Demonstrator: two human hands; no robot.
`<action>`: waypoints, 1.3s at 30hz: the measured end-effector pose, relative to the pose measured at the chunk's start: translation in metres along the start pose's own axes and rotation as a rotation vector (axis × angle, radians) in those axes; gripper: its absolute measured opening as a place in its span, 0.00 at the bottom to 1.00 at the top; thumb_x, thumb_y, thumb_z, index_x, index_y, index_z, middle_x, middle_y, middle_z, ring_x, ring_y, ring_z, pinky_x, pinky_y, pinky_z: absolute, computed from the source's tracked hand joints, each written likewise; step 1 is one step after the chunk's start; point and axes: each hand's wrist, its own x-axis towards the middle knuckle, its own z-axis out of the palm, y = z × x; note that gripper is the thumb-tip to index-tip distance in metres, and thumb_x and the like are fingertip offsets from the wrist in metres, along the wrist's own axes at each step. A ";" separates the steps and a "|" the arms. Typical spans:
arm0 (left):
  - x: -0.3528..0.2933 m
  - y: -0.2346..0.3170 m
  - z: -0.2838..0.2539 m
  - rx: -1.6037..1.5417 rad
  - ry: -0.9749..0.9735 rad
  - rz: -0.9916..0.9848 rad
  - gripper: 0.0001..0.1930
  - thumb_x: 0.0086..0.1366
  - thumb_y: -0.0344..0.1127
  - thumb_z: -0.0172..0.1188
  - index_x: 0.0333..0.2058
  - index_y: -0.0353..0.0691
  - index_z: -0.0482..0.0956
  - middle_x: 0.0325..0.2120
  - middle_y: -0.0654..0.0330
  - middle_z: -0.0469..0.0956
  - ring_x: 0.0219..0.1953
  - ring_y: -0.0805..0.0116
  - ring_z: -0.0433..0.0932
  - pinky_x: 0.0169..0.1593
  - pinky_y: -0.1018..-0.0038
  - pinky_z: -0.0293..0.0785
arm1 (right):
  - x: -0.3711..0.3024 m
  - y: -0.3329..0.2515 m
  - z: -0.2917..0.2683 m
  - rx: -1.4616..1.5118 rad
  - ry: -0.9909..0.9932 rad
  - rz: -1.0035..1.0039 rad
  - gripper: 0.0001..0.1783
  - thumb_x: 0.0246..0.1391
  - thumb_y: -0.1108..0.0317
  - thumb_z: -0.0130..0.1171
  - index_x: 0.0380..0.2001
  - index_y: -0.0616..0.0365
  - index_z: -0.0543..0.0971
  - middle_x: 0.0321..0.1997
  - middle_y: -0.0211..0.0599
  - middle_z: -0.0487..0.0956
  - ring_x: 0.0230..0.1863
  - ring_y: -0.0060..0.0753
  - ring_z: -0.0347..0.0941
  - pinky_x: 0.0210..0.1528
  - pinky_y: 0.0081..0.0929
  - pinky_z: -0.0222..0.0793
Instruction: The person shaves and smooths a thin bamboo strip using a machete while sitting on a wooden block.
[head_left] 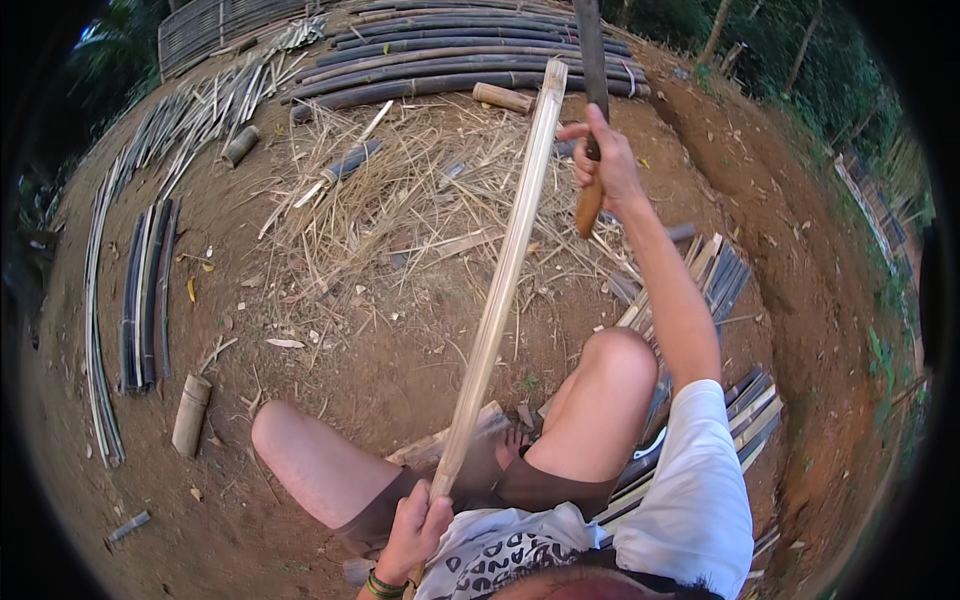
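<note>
White sleeve cloth bunches at near right. A long, pale, grained bamboo strip slants from near left toward far right, its near part inside the curled fingers of the left hand. Right of its far end, the right hand grips a wooden-handled knife, one finger jutting left. Dry, stringy shavings litter brown soil.

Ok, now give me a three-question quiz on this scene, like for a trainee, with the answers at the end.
1. Which hand grips the long bamboo strip?
2. True or false: the right hand is empty.
3. The loose shavings lie: A, on the ground; B, across the person's knees; C, on the shirt.

Key: 1, the left hand. 2, false; it holds a knife. 3, A.
</note>
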 end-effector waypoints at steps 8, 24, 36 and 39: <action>-0.003 -0.008 -0.002 -0.115 -0.127 -0.125 0.12 0.75 0.40 0.51 0.37 0.37 0.65 0.25 0.58 0.77 0.28 0.73 0.76 0.32 0.73 0.72 | -0.028 -0.005 0.023 0.217 -0.072 -0.051 0.17 0.62 0.61 0.62 0.42 0.67 0.80 0.14 0.19 0.61 0.13 0.14 0.58 0.17 0.19 0.57; 0.118 0.067 -0.004 -0.622 -0.357 -0.164 0.22 0.78 0.49 0.46 0.51 0.33 0.74 0.21 0.73 0.60 0.18 0.83 0.56 0.21 0.83 0.53 | -0.063 0.010 0.039 -0.489 -0.222 -0.157 0.21 0.62 0.51 0.63 0.28 0.60 0.79 0.14 0.24 0.68 0.14 0.19 0.63 0.18 0.30 0.59; 0.125 0.017 0.030 -0.045 0.100 0.151 0.17 0.79 0.44 0.44 0.40 0.36 0.75 0.19 0.75 0.62 0.19 0.87 0.60 0.20 0.83 0.56 | -0.062 0.069 -0.006 -1.268 -0.303 -0.349 0.31 0.56 0.35 0.59 0.21 0.55 0.76 0.15 0.44 0.75 0.18 0.50 0.76 0.23 0.45 0.69; 0.128 0.014 0.026 -0.079 0.105 0.079 0.17 0.79 0.43 0.44 0.40 0.36 0.75 0.19 0.75 0.63 0.19 0.87 0.60 0.20 0.83 0.57 | -0.074 0.066 0.009 -1.254 -0.355 -0.346 0.31 0.58 0.36 0.58 0.24 0.56 0.79 0.15 0.46 0.75 0.18 0.52 0.76 0.25 0.46 0.70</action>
